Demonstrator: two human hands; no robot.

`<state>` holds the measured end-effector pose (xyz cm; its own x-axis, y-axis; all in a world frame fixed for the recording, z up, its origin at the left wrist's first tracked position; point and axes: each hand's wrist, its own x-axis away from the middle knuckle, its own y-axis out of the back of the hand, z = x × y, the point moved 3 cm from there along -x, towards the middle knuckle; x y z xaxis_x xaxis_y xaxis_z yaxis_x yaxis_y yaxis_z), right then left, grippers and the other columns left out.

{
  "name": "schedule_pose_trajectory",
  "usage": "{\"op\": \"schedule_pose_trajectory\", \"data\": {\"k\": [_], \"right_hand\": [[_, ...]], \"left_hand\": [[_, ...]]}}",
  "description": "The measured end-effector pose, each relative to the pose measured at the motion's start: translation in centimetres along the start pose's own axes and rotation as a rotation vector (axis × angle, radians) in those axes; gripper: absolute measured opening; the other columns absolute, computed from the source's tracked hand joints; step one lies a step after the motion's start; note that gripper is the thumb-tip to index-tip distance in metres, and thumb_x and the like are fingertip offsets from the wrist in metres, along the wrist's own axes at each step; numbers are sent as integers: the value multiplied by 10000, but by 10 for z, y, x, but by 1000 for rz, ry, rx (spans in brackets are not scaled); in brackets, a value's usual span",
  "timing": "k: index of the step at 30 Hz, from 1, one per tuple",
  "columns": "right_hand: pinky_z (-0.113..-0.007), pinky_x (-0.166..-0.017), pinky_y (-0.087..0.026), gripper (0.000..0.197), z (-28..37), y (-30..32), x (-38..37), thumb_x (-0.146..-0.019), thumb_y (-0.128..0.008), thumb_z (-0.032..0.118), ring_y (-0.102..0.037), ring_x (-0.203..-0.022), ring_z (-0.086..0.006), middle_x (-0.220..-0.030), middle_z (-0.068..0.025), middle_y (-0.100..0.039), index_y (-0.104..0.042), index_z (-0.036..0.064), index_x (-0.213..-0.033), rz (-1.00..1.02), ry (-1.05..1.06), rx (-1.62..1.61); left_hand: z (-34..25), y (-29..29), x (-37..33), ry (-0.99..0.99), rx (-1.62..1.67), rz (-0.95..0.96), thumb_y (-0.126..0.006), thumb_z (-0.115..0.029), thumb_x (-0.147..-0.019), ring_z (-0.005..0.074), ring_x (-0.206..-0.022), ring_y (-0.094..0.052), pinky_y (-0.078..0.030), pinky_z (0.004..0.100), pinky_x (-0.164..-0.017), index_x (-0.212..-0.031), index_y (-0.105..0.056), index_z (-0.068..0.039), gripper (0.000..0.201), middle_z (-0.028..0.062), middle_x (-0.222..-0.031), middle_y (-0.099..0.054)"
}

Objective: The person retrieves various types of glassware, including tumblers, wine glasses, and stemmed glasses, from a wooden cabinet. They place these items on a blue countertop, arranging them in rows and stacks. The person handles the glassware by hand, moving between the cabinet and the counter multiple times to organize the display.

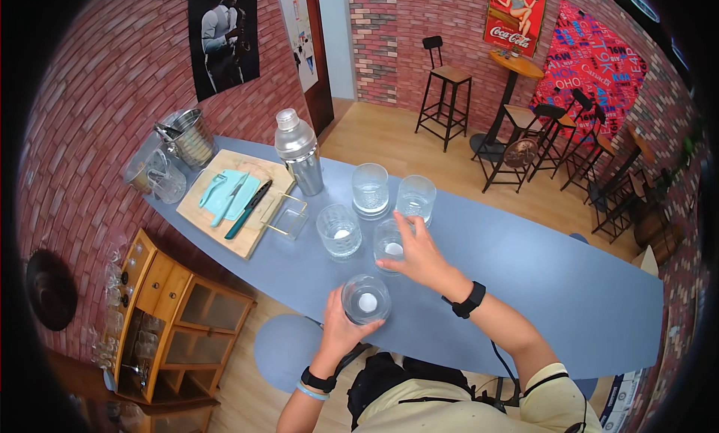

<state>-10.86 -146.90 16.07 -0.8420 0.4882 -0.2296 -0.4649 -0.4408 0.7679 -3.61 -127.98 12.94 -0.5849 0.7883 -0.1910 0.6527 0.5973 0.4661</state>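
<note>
Near the table's front edge, my left hand is wrapped round a clear drinking glass from its left and near side. A round white patch shows at the bottom of that glass. Just beyond it, my right hand has thumb and fingers round the right side of a second glass, partly covering it. To the left of that one stands a patterned glass. Two more glasses, one at the back and one at the back right, stand upright close by.
Left of the glasses, a wooden board carries a turquoise mat, a peeler and knives. A gold-rimmed clear box, a steel shaker, a glass jug and an ice bucket stand around it. The blue-grey tabletop stretches right.
</note>
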Motion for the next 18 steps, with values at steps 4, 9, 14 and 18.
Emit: {"op": "schedule_pose_trajectory", "data": {"k": [4, 9, 14, 18], "right_hand": [[-425, -882, -407, 934, 6, 7, 1, -687, -734, 397, -425, -1058, -426, -1164, -291, -335, -227, -66, -1321, 27, -50, 14], [-446, -868, -403, 938, 11, 4, -2, -711, -693, 456, -419, -1024, -430, -1140, -297, -348, -223, -88, -1314, -1, -41, 104], [-438, -812, -425, 864, 7, 2, -1, -781, -579, 512, -431, -949, -400, -1079, -282, -383, -262, -108, -1292, -57, -23, 162], [-436, -806, -414, 738, 3, 11, 1, -851, -508, 455, -429, -935, -379, -1039, -277, -420, -298, -112, -1274, -26, -11, 127]], "left_hand": [[3, -5, 1, 34, 12, 11, -835, -159, -497, 304, -1064, -455, -388, 385, -902, -1154, -434, 7, 787, 140, -1106, -496], [2, -12, 2, 35, -27, 38, -839, -172, -501, 308, -1070, -447, -387, 383, -904, -1185, -405, 4, 829, 141, -1120, -474], [-10, -21, 1, -14, 1, 88, -842, -182, -499, 304, -1077, -443, -388, 387, -906, -1194, -404, -9, 840, 143, -1127, -473], [-18, -29, 2, -49, -11, 123, -841, -186, -505, 309, -1071, -450, -397, 387, -901, -1210, -397, -23, 849, 146, -1141, -464]]}}
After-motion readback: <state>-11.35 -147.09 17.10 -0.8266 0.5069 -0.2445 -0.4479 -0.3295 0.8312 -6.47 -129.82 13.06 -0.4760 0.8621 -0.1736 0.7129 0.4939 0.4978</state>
